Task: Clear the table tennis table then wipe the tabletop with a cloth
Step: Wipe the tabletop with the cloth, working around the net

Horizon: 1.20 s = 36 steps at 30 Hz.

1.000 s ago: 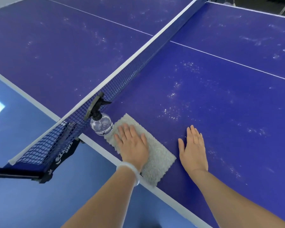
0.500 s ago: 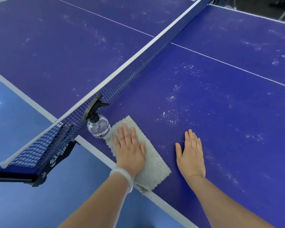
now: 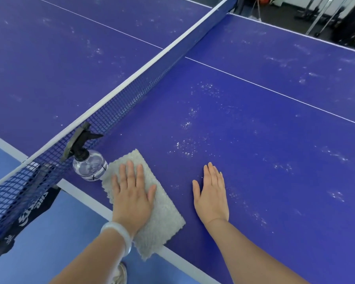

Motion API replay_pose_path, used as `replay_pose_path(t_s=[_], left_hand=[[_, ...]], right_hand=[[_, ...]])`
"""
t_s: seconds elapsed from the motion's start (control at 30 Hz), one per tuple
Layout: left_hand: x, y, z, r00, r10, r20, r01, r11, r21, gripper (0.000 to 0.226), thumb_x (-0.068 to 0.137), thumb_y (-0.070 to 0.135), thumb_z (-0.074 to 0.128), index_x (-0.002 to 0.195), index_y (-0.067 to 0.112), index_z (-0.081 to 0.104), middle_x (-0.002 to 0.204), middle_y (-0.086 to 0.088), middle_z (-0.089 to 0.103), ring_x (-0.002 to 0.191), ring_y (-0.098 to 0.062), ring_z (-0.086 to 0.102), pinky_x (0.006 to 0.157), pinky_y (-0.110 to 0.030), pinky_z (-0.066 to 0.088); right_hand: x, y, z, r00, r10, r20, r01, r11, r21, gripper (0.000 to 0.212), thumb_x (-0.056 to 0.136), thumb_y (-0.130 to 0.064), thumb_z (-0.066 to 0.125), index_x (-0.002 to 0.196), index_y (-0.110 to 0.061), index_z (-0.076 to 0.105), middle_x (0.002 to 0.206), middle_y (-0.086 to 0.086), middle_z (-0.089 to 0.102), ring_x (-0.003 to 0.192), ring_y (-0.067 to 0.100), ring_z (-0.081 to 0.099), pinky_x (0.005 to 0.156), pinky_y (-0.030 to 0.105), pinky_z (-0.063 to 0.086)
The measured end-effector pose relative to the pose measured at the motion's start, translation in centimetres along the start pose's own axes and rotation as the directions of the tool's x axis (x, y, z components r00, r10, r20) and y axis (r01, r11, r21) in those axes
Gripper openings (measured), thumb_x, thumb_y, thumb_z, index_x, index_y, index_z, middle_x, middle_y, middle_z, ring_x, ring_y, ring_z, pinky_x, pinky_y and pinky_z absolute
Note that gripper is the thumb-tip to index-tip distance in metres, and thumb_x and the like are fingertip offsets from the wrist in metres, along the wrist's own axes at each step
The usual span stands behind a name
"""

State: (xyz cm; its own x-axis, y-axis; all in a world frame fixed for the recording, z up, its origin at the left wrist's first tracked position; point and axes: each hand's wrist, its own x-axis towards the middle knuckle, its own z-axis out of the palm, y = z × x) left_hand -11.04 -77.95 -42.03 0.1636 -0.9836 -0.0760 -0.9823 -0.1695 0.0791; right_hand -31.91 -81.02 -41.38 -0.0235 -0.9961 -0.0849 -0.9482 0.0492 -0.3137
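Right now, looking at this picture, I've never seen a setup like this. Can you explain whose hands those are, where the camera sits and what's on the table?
There is no machine here. These are a person's two bare hands, filmed by one wide-angle camera worn on their head, looking forward and down. The blue surface is a table tennis tabletop, split by the net. The left hand, with a pale bracelet at the wrist, lies flat on a grey cloth at the near edge. One corner of the cloth hangs over that edge. Beside the cloth, by the net, stands a clear spray bottle. The right hand rests flat on the bare tabletop. Nothing is gripped. White specks dot the surface.
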Motion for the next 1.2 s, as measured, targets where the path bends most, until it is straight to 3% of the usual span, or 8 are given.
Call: replay_pose_path(t_s=[0.1, 0.3, 0.37, 0.57, 0.77, 1.03, 1.1, 1.2], left_hand=[[-0.3, 2.6, -0.1, 0.991, -0.136, -0.003, 0.136, 0.99, -0.026, 0.078, 0.094, 0.053, -0.003, 0.156, 0.005, 0.007, 0.162, -0.021, 0.0, 0.15, -0.039, -0.004, 0.119, -0.057, 0.003], [-4.5, 4.5, 0.8, 0.936, 0.351, -0.017, -0.351, 0.935, -0.04, 0.069, 0.102, 0.051, 0.017, 0.156, 0.009, 0.016, 0.164, -0.015, 0.006, 0.151, -0.032, 0.0, 0.119, -0.054, 0.01], [-2.8, 2.1, 0.5, 0.952, 0.306, -0.033, -0.306, 0.952, -0.012, 0.068, 0.101, 0.052, 0.014, 0.157, 0.013, 0.014, 0.164, -0.01, 0.004, 0.152, -0.027, -0.003, 0.121, -0.05, 0.005], [-1.3, 1.8, -0.3, 0.99, -0.142, 0.009, 0.142, 0.989, -0.047, 0.074, 0.092, 0.047, -0.005, 0.156, 0.009, 0.002, 0.163, -0.019, -0.003, 0.15, -0.038, -0.007, 0.119, -0.056, 0.0], [-6.7, 6.1, 0.9, 0.961, 0.275, 0.011, -0.274, 0.96, -0.047, 0.064, 0.101, 0.046, 0.012, 0.156, 0.014, 0.016, 0.162, -0.022, 0.005, 0.148, -0.046, -0.002, 0.115, -0.065, 0.01], [1.0, 0.6, -0.1, 0.994, -0.102, 0.041, 0.104, 0.994, -0.041, 0.064, 0.098, 0.049, -0.002, 0.156, 0.022, -0.009, 0.163, -0.013, -0.013, 0.148, -0.036, -0.018, 0.119, -0.055, -0.006], [-0.5, 2.5, 0.4, 0.997, -0.074, 0.001, 0.074, 0.995, -0.064, 0.065, 0.099, 0.048, 0.0, 0.157, 0.02, -0.003, 0.163, -0.016, -0.008, 0.149, -0.038, -0.013, 0.119, -0.057, -0.002], [-3.6, 4.7, 1.1, 0.978, 0.206, -0.032, -0.208, 0.975, -0.075, 0.064, 0.101, 0.047, 0.015, 0.157, 0.017, 0.01, 0.164, -0.016, 0.002, 0.15, -0.037, -0.004, 0.118, -0.059, 0.007]], right_hand=[[0.1, 0.1, 0.0, 1.0, -0.017, -0.003, 0.017, 1.0, -0.023, 0.065, 0.105, -0.046, 0.021, 0.159, -0.013, 0.007, 0.167, -0.002, 0.002, 0.154, 0.013, -0.001, 0.123, 0.027, -0.006], [0.1, 0.1, -0.2, 1.0, -0.021, -0.007, 0.021, 1.0, -0.003, 0.065, 0.105, -0.046, 0.023, 0.159, -0.012, 0.01, 0.167, -0.001, 0.005, 0.154, 0.013, 0.0, 0.122, 0.025, -0.007], [0.0, 0.2, -0.1, 1.0, -0.015, -0.009, 0.015, 1.0, 0.01, 0.065, 0.105, -0.046, 0.024, 0.159, -0.013, 0.012, 0.167, -0.002, 0.007, 0.154, 0.014, 0.002, 0.122, 0.025, -0.006], [0.0, 0.1, 0.0, 1.0, -0.01, -0.005, 0.01, 1.0, -0.009, 0.064, 0.105, -0.045, 0.024, 0.159, -0.012, 0.013, 0.167, 0.0, 0.008, 0.154, 0.015, 0.004, 0.123, 0.027, -0.003], [-0.1, 0.2, -0.2, 1.0, -0.03, 0.005, 0.03, 1.0, 0.007, 0.064, 0.105, -0.043, 0.025, 0.159, -0.01, 0.013, 0.167, 0.001, 0.008, 0.154, 0.015, 0.002, 0.125, 0.03, -0.001], [0.1, 0.1, 0.1, 0.999, -0.032, 0.0, 0.032, 0.999, -0.005, 0.064, 0.105, -0.044, 0.026, 0.159, -0.011, 0.013, 0.167, 0.001, 0.008, 0.154, 0.015, 0.003, 0.125, 0.031, -0.001], [0.0, -0.1, 0.0, 1.0, -0.025, -0.001, 0.025, 1.0, -0.011, 0.065, 0.105, -0.044, 0.026, 0.159, -0.01, 0.012, 0.167, 0.002, 0.008, 0.154, 0.016, 0.002, 0.126, 0.032, 0.0], [-0.1, -0.1, -0.3, 0.999, -0.035, 0.013, 0.035, 0.999, -0.02, 0.068, 0.105, -0.046, 0.027, 0.159, -0.011, 0.008, 0.167, 0.001, 0.004, 0.154, 0.015, -0.001, 0.125, 0.032, -0.002]])
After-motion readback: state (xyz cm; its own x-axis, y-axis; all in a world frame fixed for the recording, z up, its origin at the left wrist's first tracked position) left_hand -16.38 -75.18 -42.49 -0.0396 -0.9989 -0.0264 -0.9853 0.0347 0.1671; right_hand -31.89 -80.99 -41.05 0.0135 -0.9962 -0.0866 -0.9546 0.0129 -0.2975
